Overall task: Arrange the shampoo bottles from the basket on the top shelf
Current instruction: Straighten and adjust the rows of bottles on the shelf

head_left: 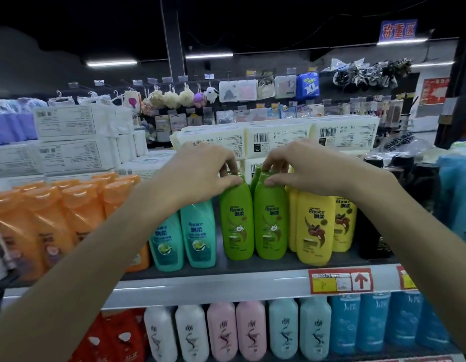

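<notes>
Head view: you face the top shelf (213, 283), with both arms reaching to its front row.
Green bottles: the left green bottle (237, 218) and right green bottle (270, 220) stand upright on the shelf. They are side by side, touching or nearly so, just left of the yellow bottles (314, 228). At least one more green cap shows behind them.
Teal bottles (198, 236): further left of the yellow bottles, just beyond the green pair.
Left hand (200, 171): narrow. Your thumb presses the left green bottle's shoulder and your fingers curl over its cap.
Right hand (305, 165): the same pinch on the right green bottle's cap, above and just left of the yellow bottles.
Handling: these are probably full, so fairly heavy. The plastic looks stiff, smooth and likely a little slippery. Being tall, a bottle could tip into its neighbours.
Hold: the cap pinch should do for nudging and squaring up. To lift one, you would do better wrapping your hand round the body below the shoulder.
Basket: not in view.
</notes>
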The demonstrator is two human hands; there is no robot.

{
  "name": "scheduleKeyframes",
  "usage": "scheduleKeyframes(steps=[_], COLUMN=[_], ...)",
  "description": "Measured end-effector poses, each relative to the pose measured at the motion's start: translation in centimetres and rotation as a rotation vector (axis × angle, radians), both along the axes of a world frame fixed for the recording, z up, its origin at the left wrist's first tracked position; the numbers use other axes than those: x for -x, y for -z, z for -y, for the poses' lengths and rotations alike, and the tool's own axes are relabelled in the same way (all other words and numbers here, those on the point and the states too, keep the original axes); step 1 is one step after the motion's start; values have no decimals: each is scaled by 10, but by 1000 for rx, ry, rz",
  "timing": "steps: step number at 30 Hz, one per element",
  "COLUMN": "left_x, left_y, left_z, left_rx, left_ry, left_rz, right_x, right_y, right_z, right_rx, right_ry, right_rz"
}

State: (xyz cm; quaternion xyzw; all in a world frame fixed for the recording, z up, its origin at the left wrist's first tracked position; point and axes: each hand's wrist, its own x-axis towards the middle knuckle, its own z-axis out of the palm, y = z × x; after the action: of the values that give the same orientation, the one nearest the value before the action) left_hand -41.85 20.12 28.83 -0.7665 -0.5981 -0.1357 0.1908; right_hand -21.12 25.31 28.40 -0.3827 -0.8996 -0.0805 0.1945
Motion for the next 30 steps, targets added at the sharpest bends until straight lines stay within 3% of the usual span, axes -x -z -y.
scheduleKeyframes(steps=[5, 10, 30], left_x=[-3, 0, 10], left_y=[4, 7, 9], left_z=[-4, -5, -7], left_rx=[44, 95, 121], left_ry=[-38, 16, 73], left_rz=[14, 148, 227], right_x=[0, -1, -4], right_y=[1, 0, 2], right_z=[1, 0, -7], right_rx=[22, 48, 103], right_ry=[-18, -61, -124], right_rz=[-27, -35, -65])
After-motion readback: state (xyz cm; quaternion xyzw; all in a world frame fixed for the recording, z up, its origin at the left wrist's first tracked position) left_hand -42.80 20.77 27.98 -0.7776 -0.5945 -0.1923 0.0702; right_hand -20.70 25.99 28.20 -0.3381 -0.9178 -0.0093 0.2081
